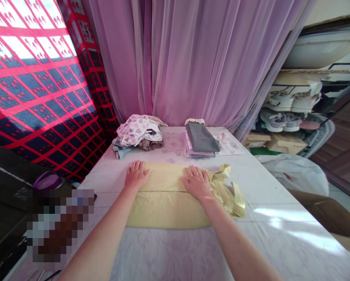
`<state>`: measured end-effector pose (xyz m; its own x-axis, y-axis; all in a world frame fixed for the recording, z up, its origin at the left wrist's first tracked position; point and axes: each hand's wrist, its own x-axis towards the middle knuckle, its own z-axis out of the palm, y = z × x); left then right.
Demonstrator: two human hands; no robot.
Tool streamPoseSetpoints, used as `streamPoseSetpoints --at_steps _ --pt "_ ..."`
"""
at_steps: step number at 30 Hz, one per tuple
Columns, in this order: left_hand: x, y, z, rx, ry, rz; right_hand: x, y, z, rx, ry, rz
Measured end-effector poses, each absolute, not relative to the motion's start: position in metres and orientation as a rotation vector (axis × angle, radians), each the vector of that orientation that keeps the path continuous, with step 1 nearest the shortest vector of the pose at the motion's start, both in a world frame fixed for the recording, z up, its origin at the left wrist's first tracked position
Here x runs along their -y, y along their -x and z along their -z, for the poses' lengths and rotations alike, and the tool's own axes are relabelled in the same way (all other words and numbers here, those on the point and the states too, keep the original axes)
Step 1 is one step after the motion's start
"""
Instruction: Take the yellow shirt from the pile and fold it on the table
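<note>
A pale yellow garment [166,210] lies across the table in front of me, its far part folded over toward me so that an edge runs across its middle. Gathered fabric and straps bunch up at its right end. My left hand [136,175] rests flat on the garment's far left corner, fingers spread. Flat on the right part, beside the gathered fabric, lies my right hand [197,182] with its fingers apart. Neither hand grips the cloth.
Behind the garment are a loose clothes heap [134,134] at left and a folded stack [202,138] at right, on the cloth-covered table [268,242]. A purple curtain [186,58] hangs behind. A purple-lidded container [48,181] stands left; a shoe rack [292,101] stands right.
</note>
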<state>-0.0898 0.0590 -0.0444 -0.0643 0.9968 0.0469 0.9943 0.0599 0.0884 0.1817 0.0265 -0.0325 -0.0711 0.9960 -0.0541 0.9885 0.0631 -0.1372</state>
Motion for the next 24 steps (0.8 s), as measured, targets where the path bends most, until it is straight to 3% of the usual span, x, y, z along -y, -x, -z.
streamPoseSetpoints --at_steps 10,18,24 --pt "-0.057 0.089 0.041 -2.270 -2.158 -0.183 -0.035 -0.087 0.030 2.389 1.717 -0.427" --pt "-0.058 0.090 0.041 -2.261 -2.147 -0.196 -0.030 -0.175 0.038 2.144 2.182 -0.247" --pt "-0.059 0.089 0.041 -2.253 -2.138 -0.181 -0.018 -0.203 0.040 2.085 2.251 -0.069"
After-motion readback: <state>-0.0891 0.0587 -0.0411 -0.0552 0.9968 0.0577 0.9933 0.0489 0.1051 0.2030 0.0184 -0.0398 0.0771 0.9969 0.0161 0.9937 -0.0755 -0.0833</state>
